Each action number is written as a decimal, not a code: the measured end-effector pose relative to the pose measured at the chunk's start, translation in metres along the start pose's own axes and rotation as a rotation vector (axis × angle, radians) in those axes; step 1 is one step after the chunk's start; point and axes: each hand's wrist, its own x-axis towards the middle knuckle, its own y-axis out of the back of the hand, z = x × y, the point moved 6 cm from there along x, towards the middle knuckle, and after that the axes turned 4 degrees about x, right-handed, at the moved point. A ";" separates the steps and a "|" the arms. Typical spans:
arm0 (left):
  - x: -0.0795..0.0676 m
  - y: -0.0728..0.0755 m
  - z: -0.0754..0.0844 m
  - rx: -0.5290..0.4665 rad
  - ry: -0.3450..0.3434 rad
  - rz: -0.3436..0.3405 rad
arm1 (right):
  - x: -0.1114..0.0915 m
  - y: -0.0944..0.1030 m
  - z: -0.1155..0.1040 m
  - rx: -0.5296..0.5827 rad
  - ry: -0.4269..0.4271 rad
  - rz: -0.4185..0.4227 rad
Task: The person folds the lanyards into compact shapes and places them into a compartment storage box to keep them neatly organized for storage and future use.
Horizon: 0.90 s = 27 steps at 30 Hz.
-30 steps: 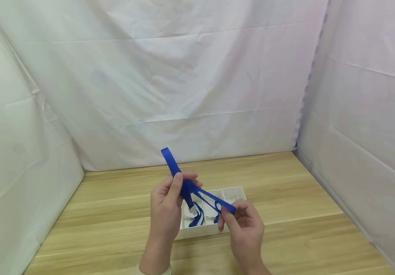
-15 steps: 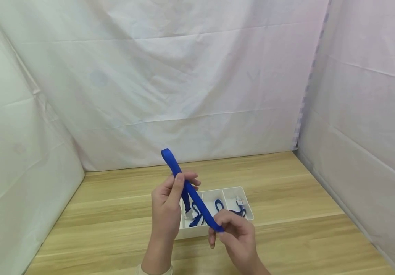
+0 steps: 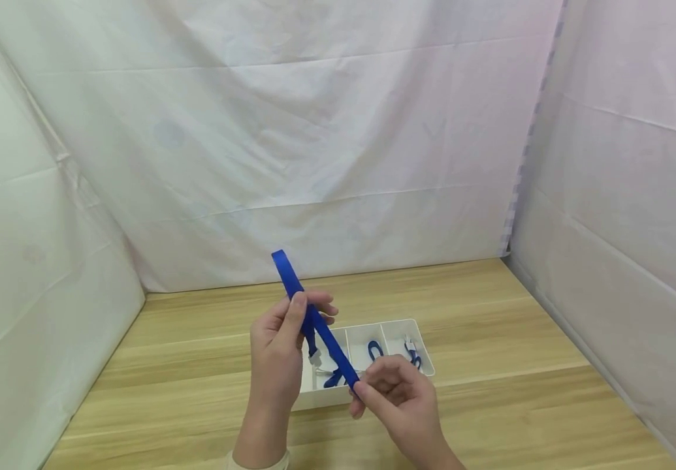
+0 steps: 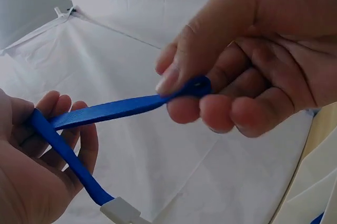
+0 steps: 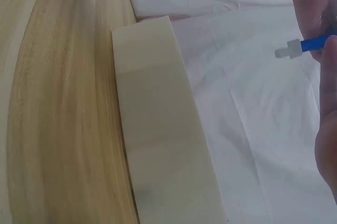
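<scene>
A blue lanyard (image 3: pixel 328 343) with a white plastic clip (image 3: pixel 315 357) is stretched between my two hands above a white box (image 3: pixel 317 399). My left hand (image 3: pixel 279 352) pinches its folded upper part between thumb and fingers, and a loop sticks up past the thumb. The clip dangles below that hand, also seen in the left wrist view as a white clip (image 4: pixel 124 211). Lower and to the right, my right hand (image 3: pixel 399 405) pinches the lanyard's other end, which the left wrist view shows as a small fold in the right hand's fingertips (image 4: pixel 184 110).
Dividers split the box into compartments. Folded blue lanyards lie inside, one in the middle (image 3: pixel 375 349) and one at the right (image 3: pixel 414 356). The box stands on a wooden table (image 3: pixel 196 378). White curtains (image 3: pixel 290 143) enclose the back and both sides.
My right hand has come down and to the left, and the spread lanyard strands now lie together as one straight band. My left hand has shifted slightly left, still gripping it.
</scene>
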 end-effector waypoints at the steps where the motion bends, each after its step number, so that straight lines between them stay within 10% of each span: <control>1: 0.000 -0.001 0.000 -0.031 0.004 -0.018 | 0.001 0.000 -0.001 -0.030 0.008 -0.013; 11: -0.007 -0.019 0.010 -0.261 -0.024 -0.257 | 0.028 0.004 -0.008 -0.466 0.177 -0.032; 17: -0.009 -0.024 0.012 -0.321 -0.010 -0.275 | 0.032 -0.011 -0.005 -0.445 0.291 -0.116; 21: -0.008 -0.021 0.011 -0.287 0.021 -0.221 | 0.028 -0.012 -0.002 -0.383 0.253 -0.090; 27: 0.000 0.009 0.016 -0.214 0.075 0.033 | 0.017 0.002 0.003 -0.430 0.040 -0.048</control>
